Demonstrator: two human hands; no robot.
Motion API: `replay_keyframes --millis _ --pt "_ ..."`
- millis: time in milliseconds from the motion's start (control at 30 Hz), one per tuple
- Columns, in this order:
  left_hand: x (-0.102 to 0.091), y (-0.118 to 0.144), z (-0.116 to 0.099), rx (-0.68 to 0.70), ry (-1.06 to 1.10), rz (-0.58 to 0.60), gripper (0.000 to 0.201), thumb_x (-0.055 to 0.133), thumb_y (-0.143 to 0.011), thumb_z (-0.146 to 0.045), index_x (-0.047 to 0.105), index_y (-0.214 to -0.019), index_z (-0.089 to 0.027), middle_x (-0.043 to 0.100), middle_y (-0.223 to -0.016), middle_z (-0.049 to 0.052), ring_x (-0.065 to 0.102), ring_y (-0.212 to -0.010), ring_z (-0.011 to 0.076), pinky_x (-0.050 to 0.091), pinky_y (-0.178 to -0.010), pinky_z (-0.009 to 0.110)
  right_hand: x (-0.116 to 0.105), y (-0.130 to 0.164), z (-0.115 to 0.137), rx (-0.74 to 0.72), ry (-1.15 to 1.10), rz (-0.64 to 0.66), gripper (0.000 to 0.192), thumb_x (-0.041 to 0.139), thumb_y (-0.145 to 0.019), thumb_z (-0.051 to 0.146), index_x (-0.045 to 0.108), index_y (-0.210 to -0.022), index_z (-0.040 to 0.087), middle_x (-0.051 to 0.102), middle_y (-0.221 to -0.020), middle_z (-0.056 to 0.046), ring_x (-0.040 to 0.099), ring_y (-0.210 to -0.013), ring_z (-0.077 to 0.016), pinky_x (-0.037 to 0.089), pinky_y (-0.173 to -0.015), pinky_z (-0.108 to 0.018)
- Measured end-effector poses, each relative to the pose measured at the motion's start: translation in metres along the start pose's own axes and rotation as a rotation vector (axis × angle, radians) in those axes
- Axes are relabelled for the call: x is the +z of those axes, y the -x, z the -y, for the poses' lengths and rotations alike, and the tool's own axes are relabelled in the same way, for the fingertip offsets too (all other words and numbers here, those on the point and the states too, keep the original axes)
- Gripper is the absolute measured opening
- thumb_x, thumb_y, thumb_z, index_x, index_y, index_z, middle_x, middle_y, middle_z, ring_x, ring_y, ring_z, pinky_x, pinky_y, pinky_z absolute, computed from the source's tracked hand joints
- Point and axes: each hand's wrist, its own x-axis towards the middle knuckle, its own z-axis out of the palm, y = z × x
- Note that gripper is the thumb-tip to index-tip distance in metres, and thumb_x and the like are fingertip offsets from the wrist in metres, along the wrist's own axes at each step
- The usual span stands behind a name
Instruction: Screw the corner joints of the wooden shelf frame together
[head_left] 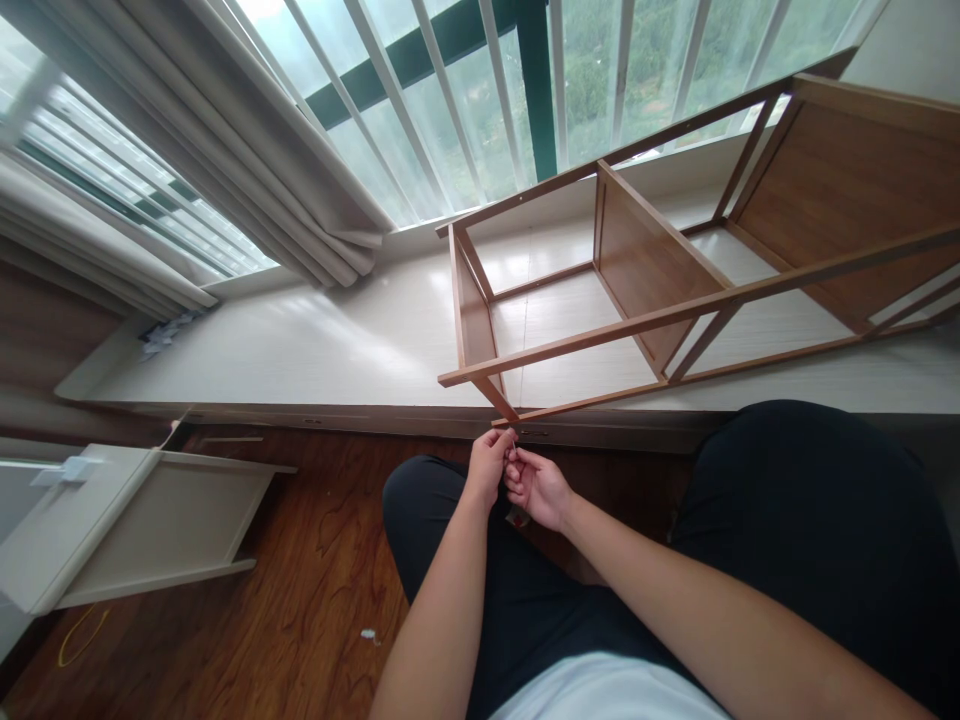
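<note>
The wooden shelf frame point(660, 290) lies on its side on the white window ledge point(300, 340). Its long axis runs from the lower left, just above the hands, toward the upper right, where the far end is cut off by the picture edge. The open faces point up and toward the person; the flat shelf boards stand on edge. The near corner of the frame overhangs the front edge of the ledge.

The left hand point(487, 465) and right hand point(536, 487) meet directly below that near corner, fingertips pinched together. Both are curled around something very small; the item is too small to identify, and whether the fingers touch the frame cannot be told.

The person sits on the dark wood floor point(300, 580) with both knees raised in black trousers. A white panel point(142, 525) lies on the floor at left, partly cut off. Curtains point(247, 150) hang beside the barred window point(525, 90).
</note>
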Motion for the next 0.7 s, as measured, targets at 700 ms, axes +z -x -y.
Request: replay_keyframes --millis 700 --pt "0.0015 0.0002 -0.0012 0.018 -0.021 0.002 0.036 0.078 -0.070 -0.048 0.067 -0.076 -0.014 0.048 -0.052 -0.005 0.038 -0.042 0.0060 0.028 -0.041 0.019 0.0001 -0.0001 -0.0101 -0.254 0.279 -0.118 0.031 0.062 -0.083 0.051 0.054 -0.079 0.021 0.053 -0.052 0.006 0.038 -0.037 -0.0090 0.027 -0.035 -0.020"
